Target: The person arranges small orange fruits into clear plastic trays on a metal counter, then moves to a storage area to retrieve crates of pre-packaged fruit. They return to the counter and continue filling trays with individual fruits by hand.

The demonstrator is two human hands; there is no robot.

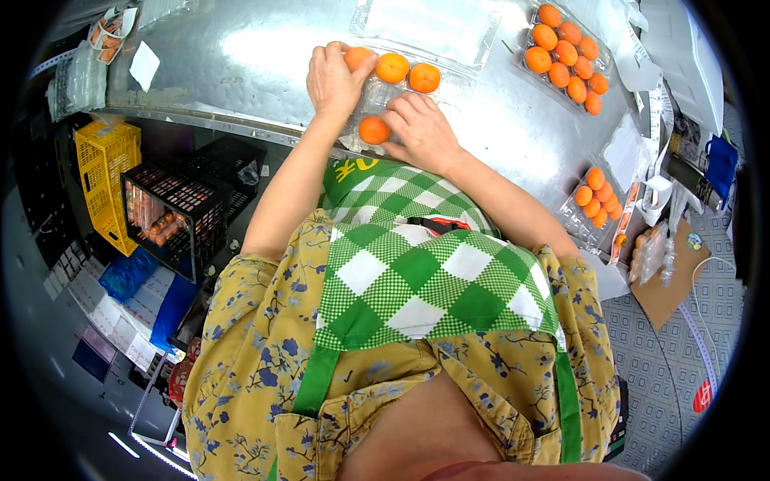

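A clear plastic tray [375,100] lies near the front edge of the metal table. Two oranges, a middle orange [392,68] and a right orange [424,78], rest in its far row. My left hand [335,78] has its fingers closed round a third orange [358,58] at the left end of that row. My right hand [423,133] curls against another orange [374,130] at the near side, with fingertips and thumb on its right. Part of the tray is hidden beneath my hands.
A full tray of oranges [559,58] sits at the far right, with a partly filled tray [592,202] nearer. An empty clear container [429,24] lies beyond my hands. Yellow crate [104,180] and black crate [164,216] stand left below the table edge [216,124].
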